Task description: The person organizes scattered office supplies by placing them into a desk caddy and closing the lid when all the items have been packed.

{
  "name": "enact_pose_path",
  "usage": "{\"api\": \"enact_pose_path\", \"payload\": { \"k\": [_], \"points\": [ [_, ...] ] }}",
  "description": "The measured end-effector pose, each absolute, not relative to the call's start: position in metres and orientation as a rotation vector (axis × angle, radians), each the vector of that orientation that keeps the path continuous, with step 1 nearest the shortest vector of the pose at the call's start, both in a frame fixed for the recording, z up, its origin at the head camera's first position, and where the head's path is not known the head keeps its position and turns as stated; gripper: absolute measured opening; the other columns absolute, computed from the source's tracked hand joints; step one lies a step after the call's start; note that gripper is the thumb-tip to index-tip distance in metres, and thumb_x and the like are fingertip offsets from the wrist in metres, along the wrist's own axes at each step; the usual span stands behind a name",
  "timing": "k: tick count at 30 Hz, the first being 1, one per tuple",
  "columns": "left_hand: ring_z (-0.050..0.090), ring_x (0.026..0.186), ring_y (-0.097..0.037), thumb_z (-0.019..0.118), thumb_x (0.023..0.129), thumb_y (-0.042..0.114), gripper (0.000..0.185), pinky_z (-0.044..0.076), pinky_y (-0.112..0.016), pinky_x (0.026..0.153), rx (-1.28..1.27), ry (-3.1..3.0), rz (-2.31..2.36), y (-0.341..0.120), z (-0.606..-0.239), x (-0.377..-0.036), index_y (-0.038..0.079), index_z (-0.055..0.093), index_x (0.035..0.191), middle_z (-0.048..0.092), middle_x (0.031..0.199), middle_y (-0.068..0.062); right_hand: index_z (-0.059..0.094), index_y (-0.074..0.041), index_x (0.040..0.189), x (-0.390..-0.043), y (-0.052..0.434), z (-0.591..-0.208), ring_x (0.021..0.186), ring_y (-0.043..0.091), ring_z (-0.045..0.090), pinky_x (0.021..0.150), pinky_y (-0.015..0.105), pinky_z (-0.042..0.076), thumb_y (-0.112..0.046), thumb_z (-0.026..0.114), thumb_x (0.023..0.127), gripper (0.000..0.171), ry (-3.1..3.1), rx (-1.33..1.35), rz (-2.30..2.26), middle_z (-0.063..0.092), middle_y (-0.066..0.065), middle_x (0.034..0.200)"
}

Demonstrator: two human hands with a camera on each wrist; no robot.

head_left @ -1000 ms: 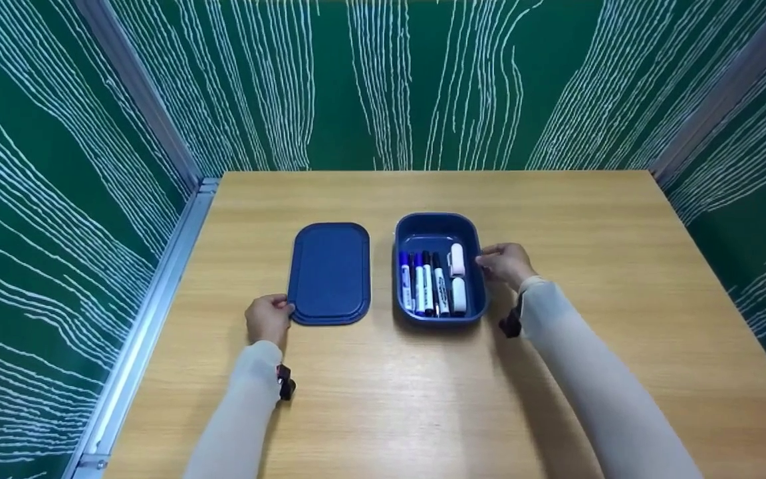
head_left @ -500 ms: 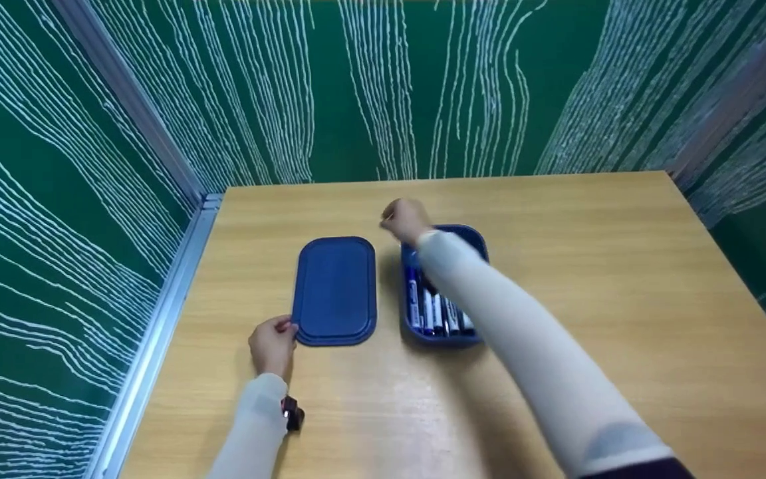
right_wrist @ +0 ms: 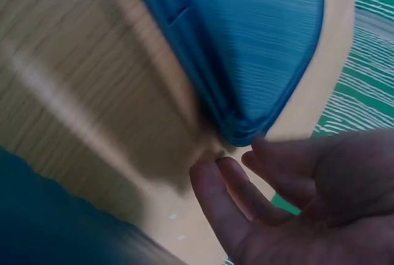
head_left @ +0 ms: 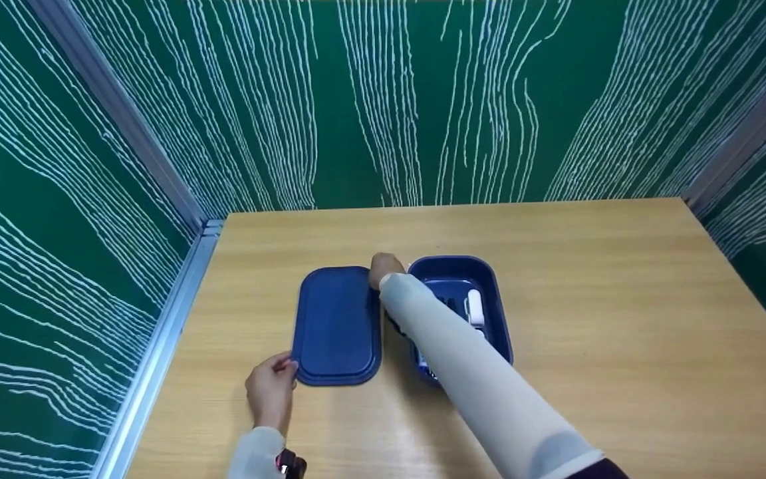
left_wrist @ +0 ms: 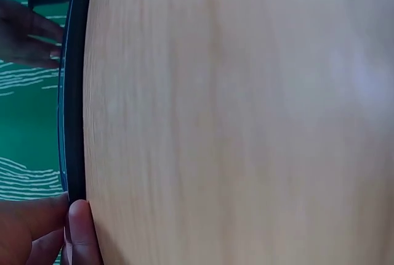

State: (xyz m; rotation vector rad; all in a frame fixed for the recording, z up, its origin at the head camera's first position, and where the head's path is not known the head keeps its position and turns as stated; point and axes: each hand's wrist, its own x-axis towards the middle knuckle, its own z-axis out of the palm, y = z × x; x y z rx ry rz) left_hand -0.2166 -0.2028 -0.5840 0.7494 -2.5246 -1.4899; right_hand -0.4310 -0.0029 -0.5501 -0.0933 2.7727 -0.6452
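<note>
A flat blue rounded lid (head_left: 336, 326) lies on the wooden table, left of an uncovered blue box (head_left: 501, 326). My left hand (head_left: 271, 389) pinches the lid's near left corner; the left wrist view has the thumb and a finger (left_wrist: 84, 231) on either side of the rim. Across the box reaches my right arm, its hand (head_left: 384, 267) at the lid's far right corner. In the right wrist view, loosely bent fingers (right_wrist: 212, 194) and the thumb stand around that corner, not closed on it. A white capped item (head_left: 475, 307) shows inside the box; the sleeve hides most of the markers.
Green walls (head_left: 370, 100) with white wavy lines enclose the table (head_left: 609, 299) at the back and sides. A metal rail (head_left: 157, 346) runs along its left edge. The box stands close beside the lid, under my right forearm.
My right hand has left the box's right side, crossed over the box and come down at the lid's far right corner. My left hand has stayed at the lid's near left corner.
</note>
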Motion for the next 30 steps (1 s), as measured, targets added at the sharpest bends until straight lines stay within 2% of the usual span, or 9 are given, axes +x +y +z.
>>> {"api": "enact_pose_path", "payload": {
  "k": [8, 15, 21, 25, 26, 30],
  "points": [
    [0.066, 0.072, -0.012, 0.071, 0.089, 0.007, 0.022, 0.055, -0.022, 0.059, 0.749, -2.534, -1.449, -0.206, -0.584, -0.215, 0.005, 0.074, 0.111, 0.073, 0.098, -0.009, 0.071, -0.002, 0.100, -0.435, -0.010, -0.561, 0.072, 0.019, 0.050, 0.064, 0.033, 0.042, 0.002, 0.052, 0.094, 0.020, 2.735, -0.001, -0.693, 0.071, 0.012, 0.102],
    [0.068, 0.073, -0.013, 0.073, 0.087, 0.007, 0.021, 0.056, -0.021, 0.062, 0.765, -2.461, -1.529, -0.204, -0.585, -0.221, 0.005, 0.075, 0.107, 0.073, 0.095, -0.008, 0.072, -0.001, 0.101, -0.442, -0.009, -0.564, 0.075, 0.019, 0.060, 0.064, 0.035, 0.046, 0.002, 0.055, 0.093, 0.019, 2.775, 0.073, -0.764, 0.072, 0.014, 0.101],
    [0.069, 0.076, -0.011, 0.073, 0.087, 0.006, 0.023, 0.057, -0.021, 0.065, 0.840, -2.325, -1.735, -0.210, -0.582, -0.223, 0.001, 0.074, 0.109, 0.074, 0.099, -0.012, 0.070, 0.000, 0.098, -0.441, -0.006, -0.559, 0.070, 0.019, 0.052, 0.061, 0.033, 0.042, 0.002, 0.055, 0.092, 0.017, 2.749, 0.104, -0.799, 0.070, 0.014, 0.100],
    [0.064, 0.093, -0.006, 0.069, 0.092, 0.013, 0.041, 0.057, -0.022, 0.079, 0.900, -2.007, -2.172, -0.215, -0.574, -0.219, -0.005, 0.061, 0.128, 0.063, 0.127, -0.016, 0.069, 0.000, 0.100, -0.437, -0.004, -0.548, 0.072, 0.019, 0.051, 0.064, 0.033, 0.044, 0.003, 0.054, 0.092, 0.018, 2.735, 0.098, -0.834, 0.069, 0.014, 0.102],
    [0.062, 0.103, -0.009, 0.067, 0.094, 0.015, 0.047, 0.056, -0.023, 0.084, 0.912, -1.920, -2.285, -0.216, -0.572, -0.218, -0.006, 0.054, 0.135, 0.056, 0.137, -0.018, 0.069, 0.000, 0.100, -0.436, -0.004, -0.546, 0.074, 0.019, 0.052, 0.065, 0.033, 0.044, 0.003, 0.053, 0.092, 0.018, 2.738, 0.097, -0.841, 0.069, 0.013, 0.102],
    [0.061, 0.102, -0.012, 0.064, 0.097, 0.020, 0.066, 0.052, -0.025, 0.094, 0.939, -1.679, -2.562, -0.213, -0.569, -0.207, -0.008, 0.032, 0.148, 0.053, 0.131, -0.012, 0.070, -0.001, 0.097, -0.432, -0.004, -0.535, 0.073, 0.019, 0.052, 0.064, 0.033, 0.044, 0.004, 0.053, 0.093, 0.018, 2.732, 0.120, -0.872, 0.068, 0.009, 0.094]
  ]
}}
